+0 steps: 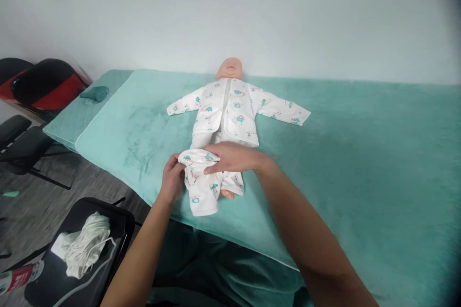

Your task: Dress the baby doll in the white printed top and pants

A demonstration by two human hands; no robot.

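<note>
A baby doll [230, 69] lies on its back on a teal blanket [342, 153], dressed in a white printed jacket [230, 112] with sleeves spread out. White printed trousers [203, 192] are bunched at its legs; one bare foot [227, 194] shows at the hem. My left hand [172, 180] pinches the bunched waistband from the left. My right hand [232, 157] lies over the top of the waistband, fingers curled round the fabric.
A black tray [118, 223] at the lower left holds a crumpled white cloth [84, 244]. A red-and-white tube [19, 277] lies beside it. Black and red chairs [39, 84] stand at the far left. A small teal cloth [94, 92] sits on the bed's corner.
</note>
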